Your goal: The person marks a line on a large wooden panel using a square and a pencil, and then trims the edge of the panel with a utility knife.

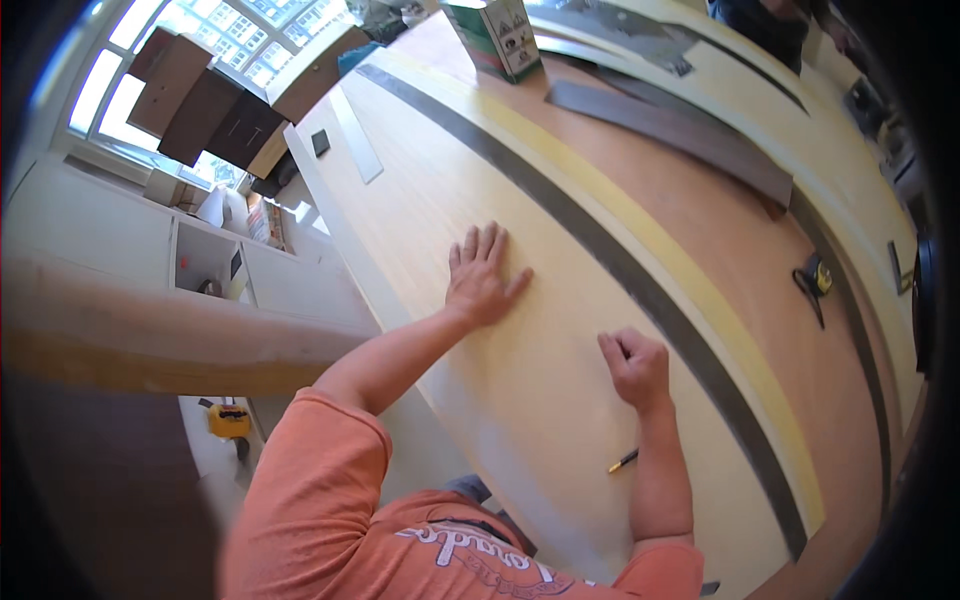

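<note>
A pen [623, 461] lies on the board [530, 380], a strip [740, 430] along its right side; farther right lies a tape measure [819, 276].

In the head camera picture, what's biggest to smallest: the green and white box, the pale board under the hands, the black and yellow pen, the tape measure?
Largest to smallest, as they look:
1. Pale board
2. Green and white box
3. Tape measure
4. Black and yellow pen

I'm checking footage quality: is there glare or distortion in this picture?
Head view: daylight glares through the partly washed-out window; the dark strip bows, likely fisheye distortion; corners fall to black; left hand and right hand look reasonably sharp.
</note>
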Tool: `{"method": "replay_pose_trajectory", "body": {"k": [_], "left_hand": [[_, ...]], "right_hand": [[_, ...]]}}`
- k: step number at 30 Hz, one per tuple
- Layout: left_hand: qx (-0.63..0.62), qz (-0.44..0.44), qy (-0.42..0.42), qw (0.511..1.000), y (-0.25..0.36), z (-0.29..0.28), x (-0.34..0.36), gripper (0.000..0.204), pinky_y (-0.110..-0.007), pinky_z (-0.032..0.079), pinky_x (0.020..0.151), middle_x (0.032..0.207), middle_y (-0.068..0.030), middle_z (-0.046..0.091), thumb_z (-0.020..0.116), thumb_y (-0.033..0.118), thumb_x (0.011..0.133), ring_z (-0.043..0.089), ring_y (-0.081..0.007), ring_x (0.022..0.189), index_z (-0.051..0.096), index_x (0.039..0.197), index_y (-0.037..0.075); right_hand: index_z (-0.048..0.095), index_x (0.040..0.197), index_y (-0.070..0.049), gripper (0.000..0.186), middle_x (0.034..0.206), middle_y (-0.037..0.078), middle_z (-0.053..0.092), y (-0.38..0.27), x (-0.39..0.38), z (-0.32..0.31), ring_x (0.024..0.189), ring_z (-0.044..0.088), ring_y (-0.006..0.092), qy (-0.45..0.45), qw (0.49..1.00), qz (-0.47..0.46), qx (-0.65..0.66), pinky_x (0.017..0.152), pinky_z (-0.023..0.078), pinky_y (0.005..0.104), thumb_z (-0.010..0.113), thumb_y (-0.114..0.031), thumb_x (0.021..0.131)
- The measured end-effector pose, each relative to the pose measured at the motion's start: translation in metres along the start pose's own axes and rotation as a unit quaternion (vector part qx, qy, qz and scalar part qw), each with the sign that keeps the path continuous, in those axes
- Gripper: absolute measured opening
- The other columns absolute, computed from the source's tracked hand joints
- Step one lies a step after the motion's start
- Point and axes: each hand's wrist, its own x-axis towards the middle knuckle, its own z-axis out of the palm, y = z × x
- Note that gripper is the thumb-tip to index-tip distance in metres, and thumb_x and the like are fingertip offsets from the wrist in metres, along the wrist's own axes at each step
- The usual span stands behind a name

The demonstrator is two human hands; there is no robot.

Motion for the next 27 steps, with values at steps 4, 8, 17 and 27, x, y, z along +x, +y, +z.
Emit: {"method": "replay_pose_trajectory", "body": {"k": [4, 8, 17, 27], "left_hand": [[-0.020, -0.007, -0.015, 1.000, 0.002, -0.004, -0.007, 0.084, -0.055, 0.009, 0.123, 0.166, -0.0178, 0.020, 0.051, 0.056, 0.096, 0.012, -0.0388, 0.154, 0.027, 0.157, 0.003], [-0.020, -0.025, -0.017, 0.999, -0.004, 0.004, -0.007, 0.083, -0.054, 0.007, 0.123, 0.166, -0.0178, 0.021, 0.053, 0.054, 0.095, 0.012, -0.0383, 0.154, 0.030, 0.156, 0.002], [-0.031, -0.025, -0.033, 0.999, 0.016, -0.006, -0.003, 0.081, -0.055, 0.006, 0.123, 0.165, -0.0180, 0.023, 0.055, 0.048, 0.094, 0.013, -0.0380, 0.154, 0.030, 0.155, 0.002], [-0.012, -0.033, -0.030, 0.999, 0.017, -0.011, -0.010, 0.076, -0.056, 0.008, 0.122, 0.165, -0.0177, 0.023, 0.052, 0.045, 0.098, 0.012, -0.0374, 0.154, 0.028, 0.156, 0.002]], "right_hand": [[0.070, 0.075, -0.008, 0.022, 0.065, 0.015, 0.064, 0.010, -0.007, 0.004, 0.059, 0.065, 0.0322, 0.003, 0.999, -0.040, -0.021, 0.054, 0.051, 0.0396, 0.073, -0.025, 0.087], [0.069, 0.075, -0.012, 0.022, 0.069, 0.012, 0.068, 0.018, 0.001, 0.008, 0.063, 0.067, 0.0330, -0.001, 0.994, -0.096, -0.044, 0.056, 0.054, 0.0415, 0.070, -0.029, 0.088], [0.063, 0.080, -0.010, 0.022, 0.073, 0.012, 0.068, 0.017, -0.005, -0.004, 0.069, 0.067, 0.0357, -0.004, 0.995, -0.083, -0.047, 0.063, 0.054, 0.0463, 0.063, -0.029, 0.091], [0.065, 0.081, -0.010, 0.020, 0.067, 0.010, 0.066, 0.017, -0.008, 0.000, 0.064, 0.065, 0.0329, -0.013, 0.994, -0.096, -0.049, 0.059, 0.052, 0.0432, 0.065, -0.027, 0.091]]}}
